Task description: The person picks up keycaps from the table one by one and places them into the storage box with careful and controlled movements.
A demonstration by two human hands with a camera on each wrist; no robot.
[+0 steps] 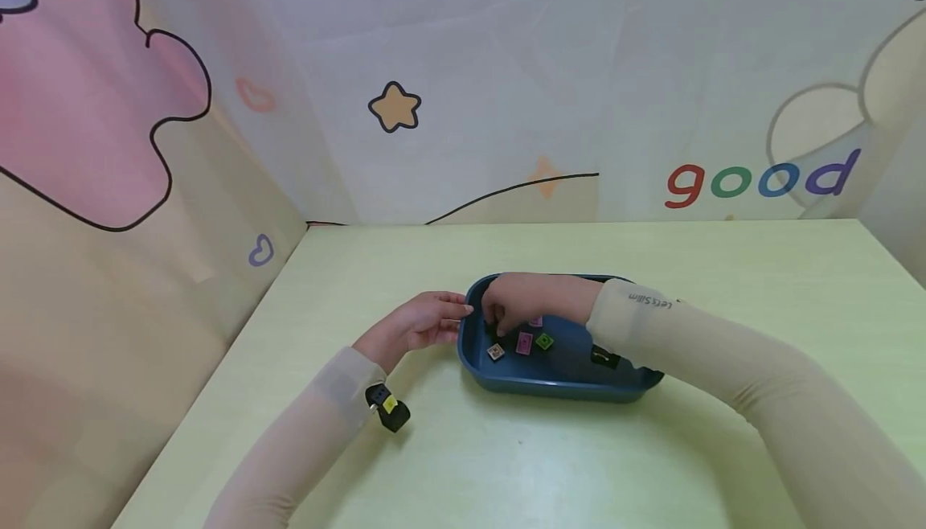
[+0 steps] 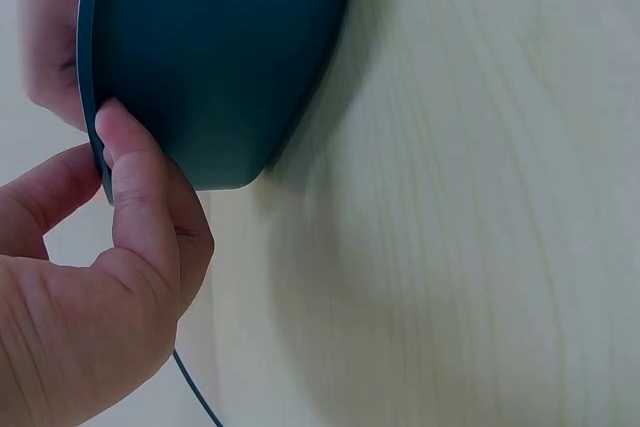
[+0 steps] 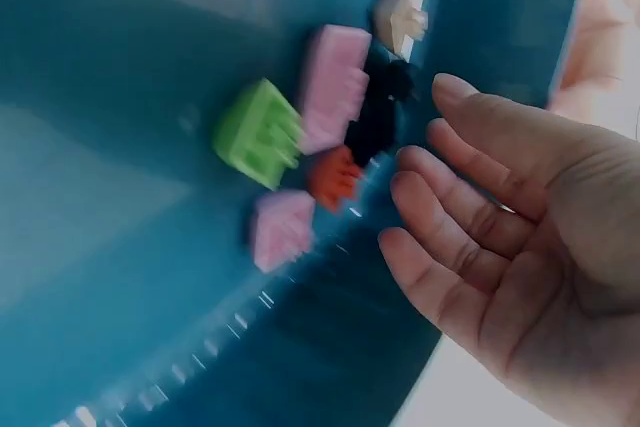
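On the bench [image 1: 448, 465], the left grip [image 1: 427, 322] pinches the stiff-looking rim [image 2: 84, 47] of the blue tub [image 1: 560, 387] at nine o'clock, and inside, toward nine, little toy bricks [image 1: 524, 343], likely light, hard and best held by their sides, lie just beside the right grip [image 1: 515, 301], whose loose fingers hold nothing.

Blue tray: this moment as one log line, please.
left hand: pinches blue tray by rim; right hand: over tray, holding nothing, near black piece; in tray: green brick, orange brick, beige brick, two pink bricks
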